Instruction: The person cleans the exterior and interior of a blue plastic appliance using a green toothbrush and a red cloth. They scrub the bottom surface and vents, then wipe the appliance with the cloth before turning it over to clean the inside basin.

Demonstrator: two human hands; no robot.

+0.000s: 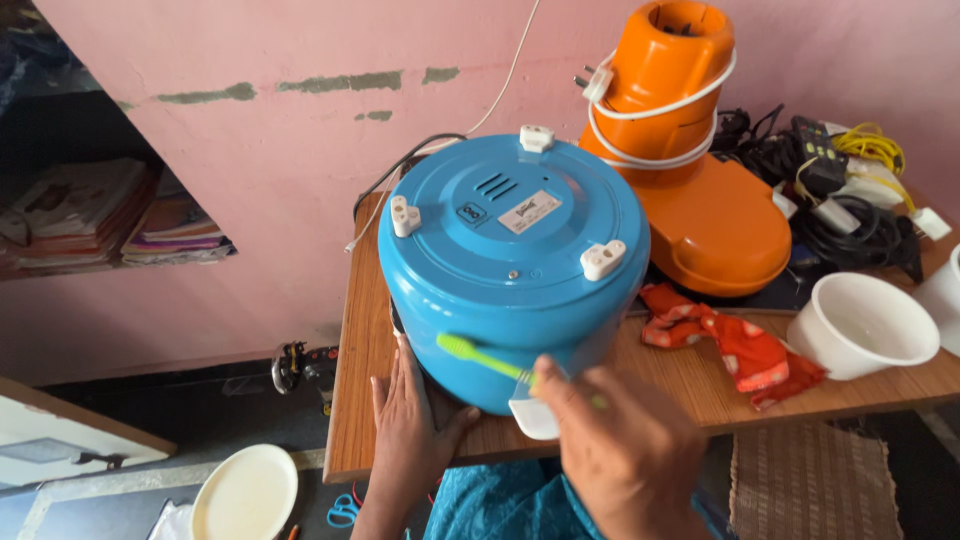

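A blue round appliance (510, 265) lies upside down on the wooden table (690, 380), its base with three white feet facing up. My left hand (408, 425) rests flat against its lower left side, steadying it. My right hand (620, 450) grips a green toothbrush (480, 357), its head touching the blue wall near the bottom edge. A white handle piece (533, 417) of the appliance shows just below the brush.
An orange mixer base (690, 150) wrapped in white cord stands behind the blue appliance. A red patterned cloth (735, 345), a white bowl (862, 325) and tangled cables (850, 200) lie to the right. A white plate (245, 495) sits on the floor at left.
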